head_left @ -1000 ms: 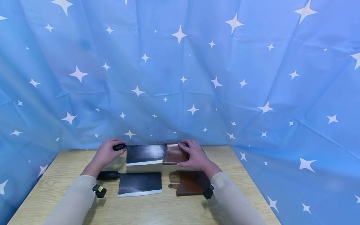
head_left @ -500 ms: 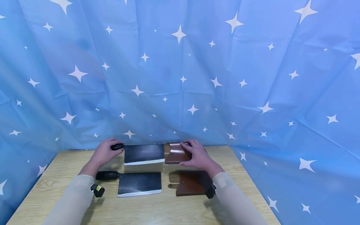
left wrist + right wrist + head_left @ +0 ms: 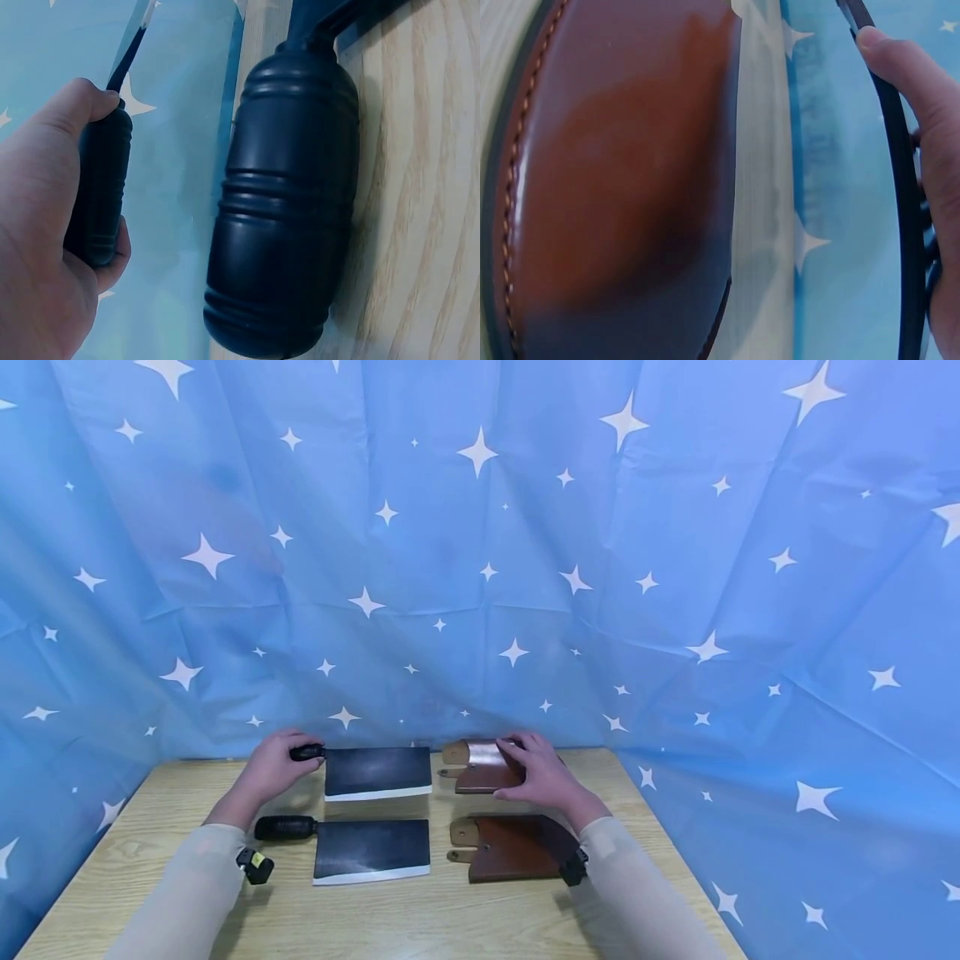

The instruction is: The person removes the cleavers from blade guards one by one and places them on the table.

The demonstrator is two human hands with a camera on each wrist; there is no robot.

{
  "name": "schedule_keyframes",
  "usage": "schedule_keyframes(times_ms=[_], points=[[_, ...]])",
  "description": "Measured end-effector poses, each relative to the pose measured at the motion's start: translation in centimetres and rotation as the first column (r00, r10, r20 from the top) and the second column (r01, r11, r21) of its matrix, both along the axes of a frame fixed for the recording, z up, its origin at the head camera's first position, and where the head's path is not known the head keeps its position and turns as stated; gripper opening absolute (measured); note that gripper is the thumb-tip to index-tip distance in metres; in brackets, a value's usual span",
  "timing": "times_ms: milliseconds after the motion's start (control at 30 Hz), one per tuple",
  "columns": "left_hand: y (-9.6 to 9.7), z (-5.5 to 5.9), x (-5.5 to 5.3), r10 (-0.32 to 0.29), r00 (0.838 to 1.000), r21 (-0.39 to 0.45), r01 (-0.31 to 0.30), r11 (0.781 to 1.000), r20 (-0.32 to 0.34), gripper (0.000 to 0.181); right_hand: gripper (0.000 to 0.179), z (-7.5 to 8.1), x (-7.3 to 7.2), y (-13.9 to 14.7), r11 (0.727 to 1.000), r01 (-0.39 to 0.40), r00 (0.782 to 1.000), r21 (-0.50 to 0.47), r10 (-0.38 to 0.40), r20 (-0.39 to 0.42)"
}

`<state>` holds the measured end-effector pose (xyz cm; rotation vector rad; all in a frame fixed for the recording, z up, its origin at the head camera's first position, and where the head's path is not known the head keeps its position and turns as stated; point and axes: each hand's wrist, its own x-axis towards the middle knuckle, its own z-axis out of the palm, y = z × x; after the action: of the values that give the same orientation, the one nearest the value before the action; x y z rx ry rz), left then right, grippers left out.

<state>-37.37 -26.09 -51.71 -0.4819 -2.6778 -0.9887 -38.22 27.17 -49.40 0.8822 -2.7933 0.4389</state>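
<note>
My left hand [image 3: 272,768] grips the black handle of a cleaver [image 3: 378,770], whose wide dark blade with a bright edge points right. In the left wrist view, thumb and fingers wrap this ribbed handle [image 3: 103,187]. A brown leather knife sheath [image 3: 480,778] is held at its right end by my right hand [image 3: 543,772], its tan strap tabs facing the blade. A small gap separates blade tip and sheath. The right wrist view shows the held sheath [image 3: 900,187] edge-on, thumb on its near side, fingers behind it partly hidden.
A second cleaver [image 3: 371,850] lies on the wooden table [image 3: 390,927] nearer me, handle left. To its right lies a second brown sheath [image 3: 513,852], below my right forearm. A blue star-printed curtain [image 3: 480,543] hangs behind the table.
The blade, partly inside the sheath a second ago, is now fully out. My right hand and the sheath have moved right, my left hand and the cleaver slightly left.
</note>
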Motion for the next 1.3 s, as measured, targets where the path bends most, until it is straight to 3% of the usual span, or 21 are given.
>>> schedule_keyframes(times_ms=[300,533,933,1133,1300], points=[[-0.3,-0.1,-0.1,0.001,1.000,-0.013,-0.001,1.000,-0.005,0.037,0.104,0.0,0.0,0.8,1.000,0.010,1.000,-0.004,-0.010,0.004],[0.0,-0.7,-0.3,-0.003,1.000,0.002,0.003,1.000,0.006,0.037,0.103,-0.5,-0.1,1.1,1.000,0.022,0.999,0.000,-0.022,0.024],[0.4,-2.3,-0.7,-0.010,0.999,-0.021,0.011,1.000,0.036,0.038,0.102,-2.1,-0.7,1.0,0.998,0.055,0.990,0.030,-0.058,0.132],[0.7,-3.2,-1.2,-0.021,0.999,-0.018,0.022,1.000,0.045,0.037,0.103,-2.7,-1.0,0.8,0.997,0.074,0.977,-0.020,-0.068,0.204],[0.8,-3.6,-1.8,-0.026,0.996,-0.029,0.028,0.999,0.089,0.038,0.107,-3.5,-1.4,0.8,0.998,0.065,0.968,-0.022,-0.058,0.243]])
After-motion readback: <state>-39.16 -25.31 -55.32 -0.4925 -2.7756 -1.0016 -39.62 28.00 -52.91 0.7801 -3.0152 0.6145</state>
